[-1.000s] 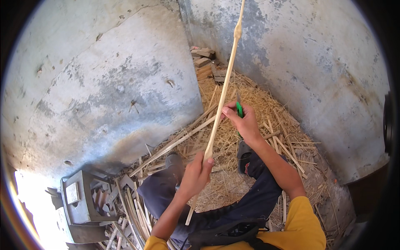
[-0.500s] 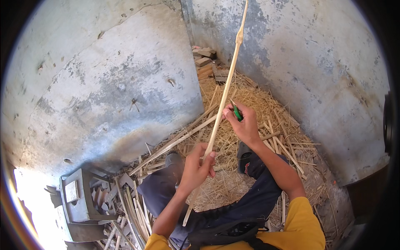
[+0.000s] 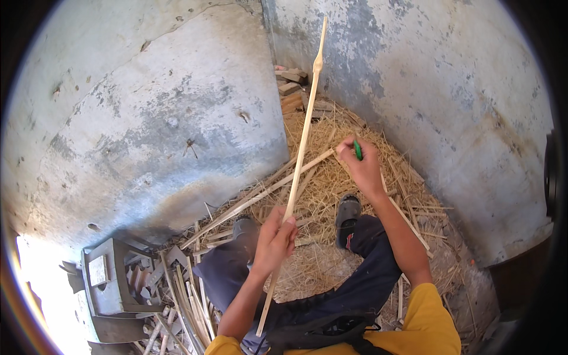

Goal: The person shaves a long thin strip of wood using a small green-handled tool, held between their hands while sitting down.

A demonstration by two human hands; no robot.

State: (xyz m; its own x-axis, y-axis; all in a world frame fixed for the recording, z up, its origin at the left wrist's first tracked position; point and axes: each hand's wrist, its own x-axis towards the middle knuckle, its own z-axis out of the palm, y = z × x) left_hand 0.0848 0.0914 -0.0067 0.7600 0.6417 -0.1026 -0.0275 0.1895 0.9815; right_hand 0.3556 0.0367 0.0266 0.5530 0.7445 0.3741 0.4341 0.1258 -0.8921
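Observation:
My left hand is closed round the lower part of a long pale bamboo strip. The strip slants up and away, with a thick node near its narrow far end; its near end reaches down over my lap. Off to the right of the strip, not touching it, my right hand is closed on a small green-handled knife. The knife's blade hardly shows, so its edge cannot be made out. Below both hands are my legs in dark trousers.
Straw-like shavings cover the floor, with loose strips across them. At the lower left, a grey metal frame stands beside more strips. Wood blocks lie in the corner between two worn walls.
My right hand has drawn away from the bamboo strip, moving right with the knife. The strip's far end has swung left and come lower; my left hand still grips it.

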